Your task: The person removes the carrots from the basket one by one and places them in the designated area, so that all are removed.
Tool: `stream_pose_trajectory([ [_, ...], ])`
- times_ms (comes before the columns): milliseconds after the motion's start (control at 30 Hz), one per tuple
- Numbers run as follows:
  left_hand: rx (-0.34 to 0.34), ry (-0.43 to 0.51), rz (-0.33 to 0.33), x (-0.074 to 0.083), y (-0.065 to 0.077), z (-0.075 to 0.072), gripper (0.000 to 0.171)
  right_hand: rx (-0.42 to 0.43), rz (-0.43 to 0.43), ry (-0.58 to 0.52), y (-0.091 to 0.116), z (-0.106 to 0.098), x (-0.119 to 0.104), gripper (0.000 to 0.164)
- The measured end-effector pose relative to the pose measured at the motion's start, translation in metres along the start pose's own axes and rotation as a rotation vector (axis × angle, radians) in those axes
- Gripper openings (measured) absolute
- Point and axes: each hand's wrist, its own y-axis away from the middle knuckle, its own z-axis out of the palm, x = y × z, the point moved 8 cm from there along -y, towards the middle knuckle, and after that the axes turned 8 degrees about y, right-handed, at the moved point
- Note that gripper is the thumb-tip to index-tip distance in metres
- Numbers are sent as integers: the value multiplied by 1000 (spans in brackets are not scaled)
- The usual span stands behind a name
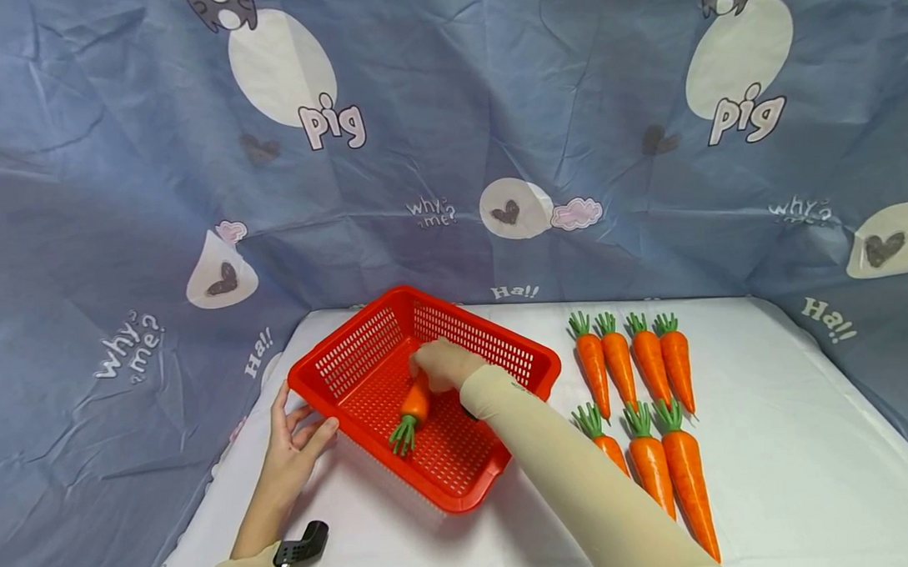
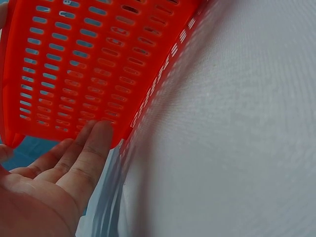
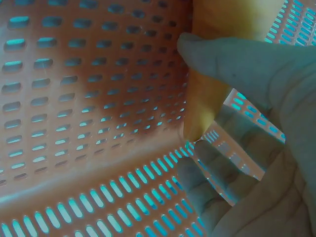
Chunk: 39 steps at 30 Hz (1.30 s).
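A red perforated plastic basket (image 1: 326, 396) sits on the white table, turned so that one corner points at my left hand (image 1: 290, 443). That hand grips the corner, thumb at the near side of the rim and fingers on the other side; in the left wrist view its fingertips (image 2: 101, 132) lie against the outer wall. My right hand (image 1: 445, 365) reaches down into the basket and holds an orange carrot (image 1: 416, 406) by its tapered half. The carrot's green stalks point toward the near wall. In the right wrist view the thumb lies along the carrot (image 3: 205, 98), fingers on its far side.
Right of the basket, several carrots lie in two rows, the back row (image 1: 652, 364) and the front row (image 1: 686, 467), with green tops pointing away. My right forearm (image 1: 573, 479) partly covers the front row. A printed blue cloth (image 1: 449, 150) hangs behind the table.
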Motion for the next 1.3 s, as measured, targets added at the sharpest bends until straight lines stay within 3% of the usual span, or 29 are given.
stream_pose_trajectory([
  [167,0,-1,4,0,1,0,106,-3,-7,-1,1,-1,2,38],
  [700,0,-9,-5,-1,-1,0,105,54,-56,180,2,-17,2,37],
  [1033,-4,-16,-12,-1,0,0,105,80,-127,201,4,-28,0,21],
  [1300,-5,-7,-11,-3,0,-1,106,65,-129,185,10,-32,2,19],
])
